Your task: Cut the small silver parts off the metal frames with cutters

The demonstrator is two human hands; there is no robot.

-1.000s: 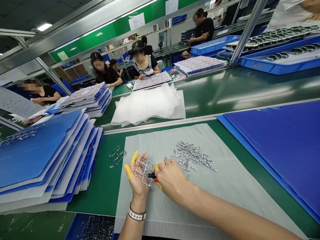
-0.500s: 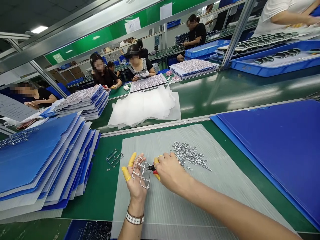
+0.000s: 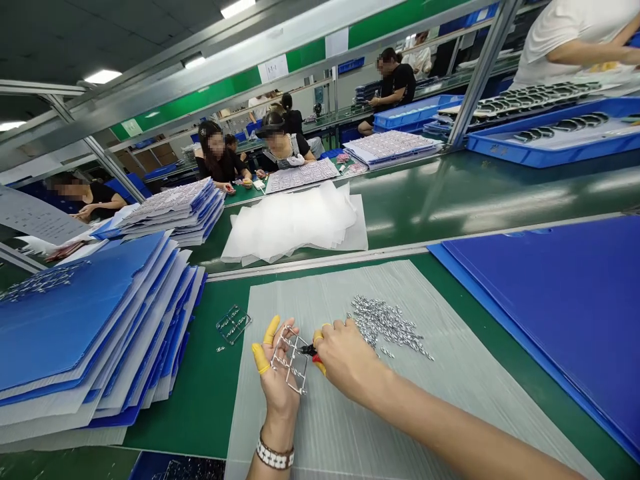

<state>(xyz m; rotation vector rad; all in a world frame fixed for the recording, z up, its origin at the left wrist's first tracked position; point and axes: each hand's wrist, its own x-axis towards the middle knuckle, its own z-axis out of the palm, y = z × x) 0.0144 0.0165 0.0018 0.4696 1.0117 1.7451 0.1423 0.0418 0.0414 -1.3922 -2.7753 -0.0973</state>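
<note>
Cutters meet the shiny frame

At lower center, the left hand (image 3: 280, 383) holds a silvery part frame (image 3: 290, 360), its fingers curled beneath. The right hand (image 3: 350, 353) has its fingers closed around cutters (image 3: 309, 349), their tips at the frame. Beyond, right of center, small silvery pieces (image 3: 387, 323) lie heaped on a pale sheet (image 3: 400, 407); white sheets (image 3: 295, 223) lie farther back.

Yellow finger covers on both hands (image 3: 280, 383), bare forearms, white-and-brown banded bracelet (image 3: 275, 456) (left wrist only).
</note>
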